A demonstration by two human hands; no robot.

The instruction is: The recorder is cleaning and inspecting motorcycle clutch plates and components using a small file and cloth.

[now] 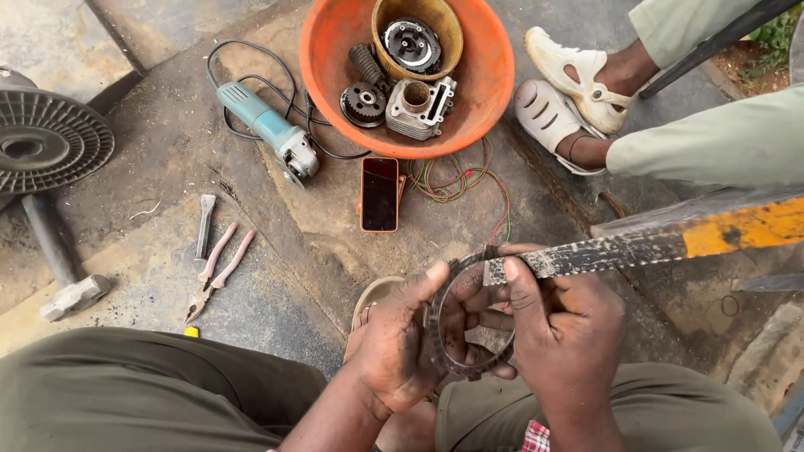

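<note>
Toothed ring [452, 335] between both grips [402, 343] [561, 335]

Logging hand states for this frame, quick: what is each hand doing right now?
Left hand: closed on the toothed ring, gripping its left edge.
Right hand: closed on the same ring's right side, fingers through it.

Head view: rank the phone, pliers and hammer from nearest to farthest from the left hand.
From the left hand:
1. Phone, just ahead on the ground, below the orange basin.
2. Pliers, off to the left.
3. Hammer, far left, past the pliers.
</note>
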